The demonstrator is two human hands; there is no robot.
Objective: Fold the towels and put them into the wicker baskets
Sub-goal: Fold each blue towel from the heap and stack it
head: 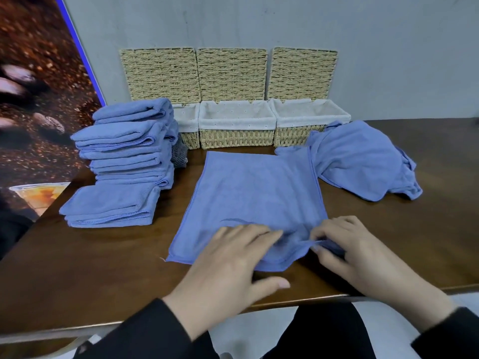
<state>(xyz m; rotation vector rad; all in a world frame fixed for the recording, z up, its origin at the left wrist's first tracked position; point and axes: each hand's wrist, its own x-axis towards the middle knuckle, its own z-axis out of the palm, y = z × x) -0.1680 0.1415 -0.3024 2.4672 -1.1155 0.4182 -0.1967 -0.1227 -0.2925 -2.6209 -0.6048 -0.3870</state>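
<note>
I am flattening one blue towel [255, 193] on the tabletop [388, 229]: left hand [230, 257] pressing it open-palmed, right hand [344, 244] pinching its near corner. Folded towels [124, 161] are waiting stacked; an unfolded heap [360, 161] remains; the wicker baskets [237, 125] are showing only lining.

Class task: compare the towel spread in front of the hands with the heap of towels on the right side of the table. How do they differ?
The spread towel lies flat and square; the heap is crumpled and bunched. The left hand rests on the spread towel and the right hand pinches its near edge; nothing touches the heap. Both are the same blue cloth.
</note>
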